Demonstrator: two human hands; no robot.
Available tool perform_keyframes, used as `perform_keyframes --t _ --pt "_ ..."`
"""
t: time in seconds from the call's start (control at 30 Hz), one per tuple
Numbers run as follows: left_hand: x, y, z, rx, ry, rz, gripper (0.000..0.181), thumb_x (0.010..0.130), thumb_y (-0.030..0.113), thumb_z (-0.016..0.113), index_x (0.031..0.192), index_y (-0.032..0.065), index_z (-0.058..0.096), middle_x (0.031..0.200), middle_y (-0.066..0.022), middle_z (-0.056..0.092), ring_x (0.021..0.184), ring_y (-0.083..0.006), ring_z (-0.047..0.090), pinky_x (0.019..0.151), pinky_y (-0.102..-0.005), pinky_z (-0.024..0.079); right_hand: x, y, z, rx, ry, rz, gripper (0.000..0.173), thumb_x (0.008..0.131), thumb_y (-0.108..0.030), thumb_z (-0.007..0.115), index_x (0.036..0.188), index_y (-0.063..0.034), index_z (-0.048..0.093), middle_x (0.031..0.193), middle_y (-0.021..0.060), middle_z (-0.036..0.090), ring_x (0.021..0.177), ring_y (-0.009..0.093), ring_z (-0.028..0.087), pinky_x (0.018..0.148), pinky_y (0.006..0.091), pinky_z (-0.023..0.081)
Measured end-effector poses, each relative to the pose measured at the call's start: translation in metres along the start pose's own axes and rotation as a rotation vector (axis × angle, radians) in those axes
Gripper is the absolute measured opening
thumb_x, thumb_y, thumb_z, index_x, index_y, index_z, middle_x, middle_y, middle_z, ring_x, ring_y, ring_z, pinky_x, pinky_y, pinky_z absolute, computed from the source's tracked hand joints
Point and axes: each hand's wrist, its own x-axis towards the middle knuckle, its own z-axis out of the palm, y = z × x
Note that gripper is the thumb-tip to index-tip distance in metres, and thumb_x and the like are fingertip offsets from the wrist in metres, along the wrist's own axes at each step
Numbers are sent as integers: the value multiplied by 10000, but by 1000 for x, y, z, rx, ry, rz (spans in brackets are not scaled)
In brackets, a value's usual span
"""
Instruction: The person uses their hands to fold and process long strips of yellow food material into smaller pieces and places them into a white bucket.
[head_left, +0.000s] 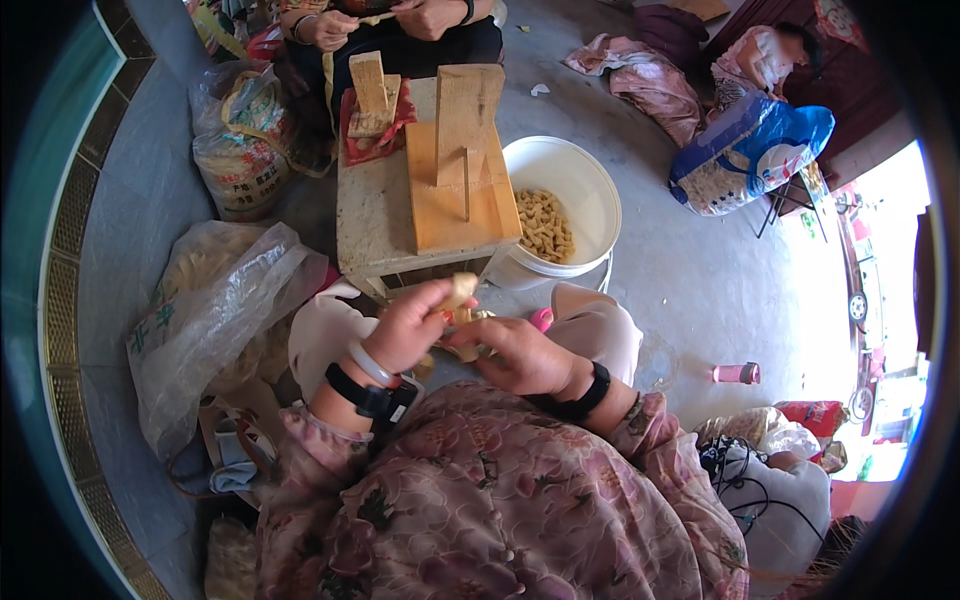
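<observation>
Both my hands are together above my lap, just in front of a worn low table (371, 217). My left hand (412, 321) grips a pale tan piece (463, 285), its end standing up past the thumb; its material is unclear. Close beside it, my right hand (521, 352) holds pale, thin material (466, 351) between thumb and fingers. On the table stands an upright wooden block (466, 112) on a wooden base board (431, 217), with a thin stick (466, 187) at its front. A white bucket (600, 217) right of the table contains many small tan pieces (544, 229).
Across the table, a co-worker's hands (375, 24) hold a thin pale piece. A smaller wooden stand (369, 90) sits on red material there. Filled plastic bags (232, 292) lie at left. A blue bag (750, 154), another person (761, 64) and a pink bottle (736, 373) are at right.
</observation>
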Motion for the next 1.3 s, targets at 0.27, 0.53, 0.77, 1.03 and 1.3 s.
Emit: perform_keyframes --t 0.27,0.53,0.77,1.03,1.3 --pt "-15 -26 1 -194 -243 -524 221 905 39 559 1126 26 546 1040 -41 605 850 -133 598 741 -253 482 0 8 -4 -419 -64 123 130 859 -37 619 983 -46 583 839 134 647 781 271 656 720 355 514" --pt "-9 -15 19 699 -27 179 293 818 -19 661 1086 39 557 990 -149 641 879 -295 654 748 -353 515 -15 50 5 1143 205 1054 74 953 -51 547 1011 -7 556 858 4 613 710 110 571 611 237 464" --pt "-18 -47 10 374 190 -15 198 846 61 693 1025 43 611 1020 -71 649 892 -190 642 773 -292 512 -2 20 19 -315 170 230 208 817 20 618 1010 -25 553 868 119 584 769 262 593 649 349 481" --pt "-18 -54 8 142 214 17 115 912 89 650 1002 16 648 971 -39 636 867 -150 615 794 -263 497 -19 27 19 -17 120 501 185 827 -33 650 995 -14 575 860 142 608 797 296 607 699 375 492" --pt "-8 -37 -17 203 502 -128 251 995 224 550 963 -4 652 763 -34 649 705 -87 562 659 -256 469 -19 11 13 162 42 526 94 948 -103 557 929 -15 582 792 100 628 728 250 601 682 342 484"
